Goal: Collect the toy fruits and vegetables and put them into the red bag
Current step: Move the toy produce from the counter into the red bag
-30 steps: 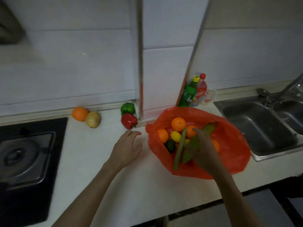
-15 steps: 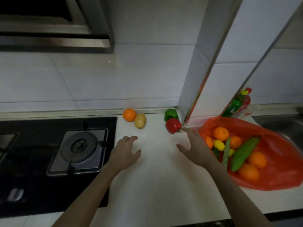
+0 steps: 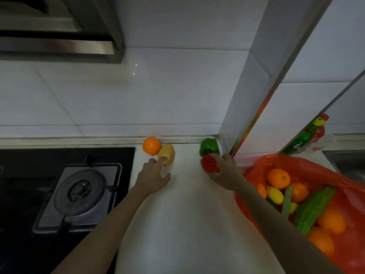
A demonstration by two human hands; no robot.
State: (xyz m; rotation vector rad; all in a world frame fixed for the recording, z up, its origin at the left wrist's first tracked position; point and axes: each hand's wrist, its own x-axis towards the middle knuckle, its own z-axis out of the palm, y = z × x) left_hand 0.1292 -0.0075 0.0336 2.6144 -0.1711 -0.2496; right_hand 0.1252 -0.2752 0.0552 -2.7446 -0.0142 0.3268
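The red bag (image 3: 256, 167) lies open on the counter at the right, holding several oranges, a lemon (image 3: 275, 195), a cucumber (image 3: 312, 210) and a green bean pod. My right hand (image 3: 225, 173) is closed around a red pepper (image 3: 209, 164) just left of the bag. A green pepper (image 3: 208, 146) sits right behind it in the wall corner. My left hand (image 3: 154, 177) is open, its fingertips touching a yellow-brown potato (image 3: 167, 154). An orange (image 3: 151, 145) rests against the potato by the wall.
A black gas hob (image 3: 65, 194) with a metal burner fills the left side. A range hood (image 3: 59, 36) hangs above it. A tiled pillar (image 3: 256, 95) juts out behind the peppers. Green and red bottles (image 3: 308, 135) stand by the wall; a sink edge (image 3: 345, 165) shows at far right.
My right hand left the bag, crossed to the left and closed on the red pepper. My left hand reached forward to the potato. The view swung left.
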